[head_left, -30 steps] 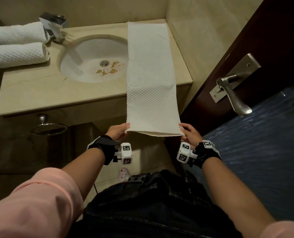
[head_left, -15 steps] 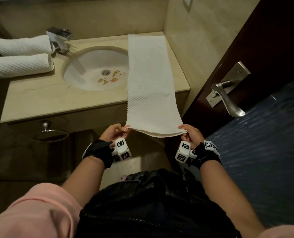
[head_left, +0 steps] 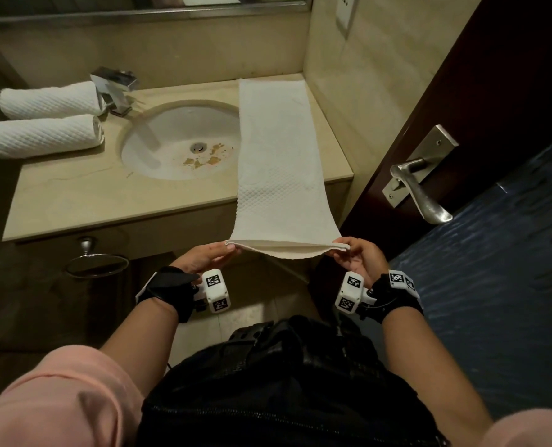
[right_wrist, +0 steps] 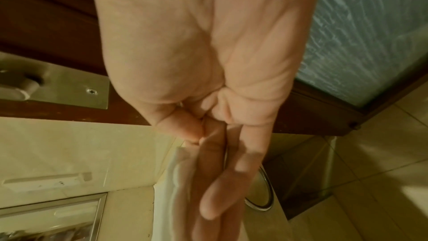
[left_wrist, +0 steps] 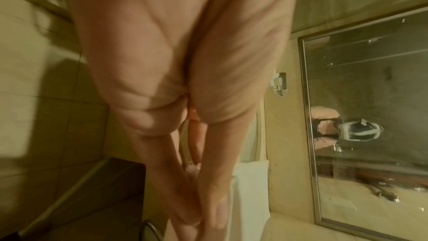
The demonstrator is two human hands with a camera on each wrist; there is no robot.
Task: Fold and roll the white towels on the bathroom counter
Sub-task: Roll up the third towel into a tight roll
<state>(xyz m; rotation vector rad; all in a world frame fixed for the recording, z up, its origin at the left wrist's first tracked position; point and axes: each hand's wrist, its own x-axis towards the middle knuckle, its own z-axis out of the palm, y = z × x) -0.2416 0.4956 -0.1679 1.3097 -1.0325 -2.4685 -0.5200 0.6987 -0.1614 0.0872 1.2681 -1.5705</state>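
Note:
A long white towel, folded into a narrow strip, lies on the counter to the right of the sink and hangs past the front edge. My left hand pinches its near left corner and my right hand pinches the near right corner, holding that end up level in front of me. The layered edge sags a little between my hands. In the left wrist view the towel shows beyond my fingers. The right wrist view has the towel edge beside my fingers. Two rolled white towels lie at the counter's left end.
A sink with brown stains near its drain sits mid-counter, with a chrome faucet behind it. A dark door with a metal lever handle stands close on the right. A towel ring hangs under the counter. A mirror runs above.
Both hands have lifted the towel's near end slightly and turned palms up, so its layered edge now faces me. The view has tilted up, showing the mirror.

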